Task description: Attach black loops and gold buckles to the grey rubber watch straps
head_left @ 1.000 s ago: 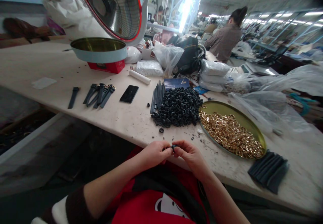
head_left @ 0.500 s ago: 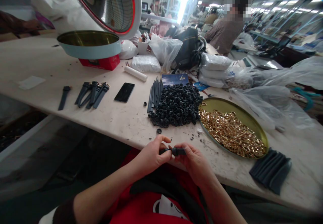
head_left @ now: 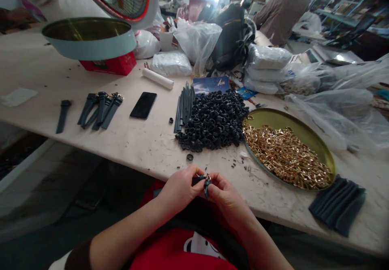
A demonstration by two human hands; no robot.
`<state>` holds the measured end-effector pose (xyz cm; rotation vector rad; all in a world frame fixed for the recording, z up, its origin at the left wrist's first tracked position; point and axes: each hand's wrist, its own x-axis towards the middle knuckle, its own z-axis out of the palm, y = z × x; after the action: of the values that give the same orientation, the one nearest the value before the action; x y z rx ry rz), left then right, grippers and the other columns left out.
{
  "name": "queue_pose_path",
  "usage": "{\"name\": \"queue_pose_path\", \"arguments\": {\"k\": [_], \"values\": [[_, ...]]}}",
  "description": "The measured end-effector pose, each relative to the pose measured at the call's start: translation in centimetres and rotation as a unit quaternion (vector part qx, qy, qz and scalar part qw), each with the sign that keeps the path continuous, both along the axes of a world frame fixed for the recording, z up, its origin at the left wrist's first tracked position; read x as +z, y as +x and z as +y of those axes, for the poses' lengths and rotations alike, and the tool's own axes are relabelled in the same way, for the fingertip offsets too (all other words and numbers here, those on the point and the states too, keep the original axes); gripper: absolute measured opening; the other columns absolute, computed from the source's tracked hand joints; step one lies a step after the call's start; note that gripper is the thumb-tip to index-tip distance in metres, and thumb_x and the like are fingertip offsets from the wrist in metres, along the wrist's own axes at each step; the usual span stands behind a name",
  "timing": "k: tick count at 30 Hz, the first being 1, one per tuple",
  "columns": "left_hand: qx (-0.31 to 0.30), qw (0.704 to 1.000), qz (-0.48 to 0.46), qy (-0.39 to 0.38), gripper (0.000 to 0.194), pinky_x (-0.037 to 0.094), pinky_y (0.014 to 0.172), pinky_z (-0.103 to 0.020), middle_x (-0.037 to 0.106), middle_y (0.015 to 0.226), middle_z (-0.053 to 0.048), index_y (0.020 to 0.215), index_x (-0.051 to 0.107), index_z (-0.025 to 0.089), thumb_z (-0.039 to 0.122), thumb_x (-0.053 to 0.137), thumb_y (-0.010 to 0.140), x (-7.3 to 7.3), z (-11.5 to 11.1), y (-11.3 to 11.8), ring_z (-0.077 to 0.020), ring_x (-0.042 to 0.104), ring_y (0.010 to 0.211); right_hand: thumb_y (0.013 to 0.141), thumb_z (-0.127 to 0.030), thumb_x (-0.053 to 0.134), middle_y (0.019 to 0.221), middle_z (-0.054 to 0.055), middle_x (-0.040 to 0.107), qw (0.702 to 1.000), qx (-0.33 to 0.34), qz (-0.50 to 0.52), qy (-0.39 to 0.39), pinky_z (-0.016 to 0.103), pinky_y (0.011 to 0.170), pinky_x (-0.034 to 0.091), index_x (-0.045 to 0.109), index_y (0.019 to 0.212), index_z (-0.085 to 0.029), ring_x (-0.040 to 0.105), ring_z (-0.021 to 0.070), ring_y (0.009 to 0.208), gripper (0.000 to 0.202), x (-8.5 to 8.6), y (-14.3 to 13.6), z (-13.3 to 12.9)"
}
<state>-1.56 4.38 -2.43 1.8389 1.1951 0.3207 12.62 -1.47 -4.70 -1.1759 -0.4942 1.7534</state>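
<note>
Both hands meet at the table's front edge around a dark strap with a gold buckle (head_left: 207, 180). My left hand (head_left: 184, 185) is closed on the strap's left part. My right hand (head_left: 223, 191) pinches it from the right, close to the buckle. Fingers hide much of the strap. Just beyond the hands lies a single black loop (head_left: 190, 157). Behind it rises a heap of small black loops (head_left: 212, 120), with long dark strips (head_left: 184, 106) along its left side. A round tray (head_left: 330, 156) of gold buckles (head_left: 285, 152) sits to the right.
Flat dark straps (head_left: 337, 205) lie at the right edge. On the left are finished-looking buckled straps (head_left: 99, 110), one separate strap (head_left: 63, 116) and a phone (head_left: 144, 105). A blue tin (head_left: 91, 49) stands on a red box (head_left: 109, 64) under a fan. Plastic-wrapped packs (head_left: 264, 67) line the back.
The strap has turned between my hands, and its gold buckle now shows upward. My right fingers have shifted closer to the left hand. The camera view has tilted down slightly.
</note>
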Motion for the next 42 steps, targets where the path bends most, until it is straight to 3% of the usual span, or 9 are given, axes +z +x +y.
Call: {"name": "queue_pose_path", "arguments": {"k": [9,13,17,20,23,29,33,37,42], "values": [[-0.020,0.998,-0.028,-0.055,0.020,0.038,0.058,-0.022,0.061,0.072,0.000,0.077,0.057,0.017,0.037,0.056,0.073,0.4,-0.5,-0.6,-0.0138,0.053,0.067,0.061,-0.035,0.073,0.064,-0.002,0.052,0.994,0.052,0.091,-0.014,0.023,0.058,0.038,0.048,0.069,-0.019,0.047,0.0115,0.060,0.030,0.5,0.2,-0.9],[-0.009,0.962,-0.137,-0.237,0.023,0.033,0.048,-0.018,0.058,0.068,0.002,0.077,0.051,0.015,0.036,0.058,0.071,1.5,-0.9,-1.2,-0.0088,0.048,0.056,0.068,-0.040,0.066,0.065,-0.001,0.051,0.997,0.019,0.078,0.016,0.024,0.061,0.039,0.051,0.072,-0.017,0.048,0.0115,0.061,0.027,0.8,-0.2,-1.3],[0.000,0.919,-0.210,-0.334,0.023,0.031,0.046,-0.017,0.063,0.074,0.000,0.079,0.050,0.014,0.033,0.060,0.071,2.5,-1.6,-1.5,-0.0048,0.045,0.050,0.070,-0.039,0.065,0.064,-0.004,0.050,0.994,-0.053,-0.083,0.056,0.023,0.054,0.040,0.046,0.081,-0.021,0.049,0.0107,0.055,0.027,0.8,-0.3,-1.7],[0.008,0.920,-0.219,-0.326,0.022,0.035,0.051,-0.018,0.064,0.074,-0.001,0.081,0.051,0.013,0.031,0.060,0.071,2.3,-2.4,-1.4,-0.0059,0.050,0.052,0.073,-0.039,0.062,0.067,-0.004,0.052,0.964,-0.064,-0.235,0.109,0.023,0.050,0.039,0.046,0.098,-0.024,0.050,0.0118,0.054,0.033,0.8,-0.2,-2.5],[0.007,0.921,-0.222,-0.320,0.018,0.039,0.054,-0.020,0.065,0.073,-0.001,0.081,0.052,0.013,0.026,0.059,0.071,1.8,-3.2,-0.9,-0.0079,0.054,0.054,0.079,-0.039,0.052,0.060,-0.004,0.052,0.921,-0.032,-0.359,0.150,0.024,0.048,0.037,0.051,0.092,-0.022,0.050,0.0128,0.051,0.021,0.9,-0.2,-3.2],[0.061,0.918,-0.221,-0.324,0.017,0.041,0.058,-0.021,0.062,0.060,0.001,0.077,0.052,0.012,0.025,0.061,0.069,1.2,-3.8,0.6,-0.0103,0.059,0.056,0.078,-0.036,0.051,0.072,0.002,0.059,0.826,-0.122,-0.519,0.183,0.029,0.058,0.039,0.054,0.086,-0.021,0.053,0.0169,0.062,0.017,0.3,-1.1,-3.6],[0.059,0.929,-0.207,-0.302,0.017,0.042,0.057,-0.021,0.062,0.061,0.001,0.076,0.051,0.012,0.023,0.061,0.068,0.6,-3.3,0.4,-0.0112,0.059,0.056,0.082,-0.037,0.047,0.077,0.004,0.061,0.856,-0.057,-0.478,0.190,0.029,0.061,0.041,0.054,0.094,-0.021,0.056,0.0186,0.067,0.022,0.2,-0.3,-3.7],[-0.010,0.944,-0.179,-0.279,0.019,0.043,0.056,-0.022,0.065,0.072,-0.003,0.081,0.054,0.012,0.027,0.058,0.069,0.1,-2.6,-0.4,-0.0130,0.060,0.060,0.084,-0.036,0.045,0.086,0.004,0.062,0.874,0.027,-0.427,0.230,0.031,0.072,0.042,0.060,0.096,-0.022,0.057,0.0193,0.081,0.023,0.6,1.3,-3.6],[-0.051,0.969,-0.114,-0.213,0.020,0.043,0.059,-0.022,0.066,0.069,-0.003,0.083,0.058,0.012,0.027,0.053,0.071,0.2,-2.2,0.1,-0.0149,0.061,0.065,0.083,-0.033,0.048,0.078,0.003,0.059,0.859,-0.003,-0.453,0.239,0.030,0.067,0.042,0.060,0.087,-0.022,0.055,0.0184,0.075,0.016,0.2,1.7,-3.4]]}}
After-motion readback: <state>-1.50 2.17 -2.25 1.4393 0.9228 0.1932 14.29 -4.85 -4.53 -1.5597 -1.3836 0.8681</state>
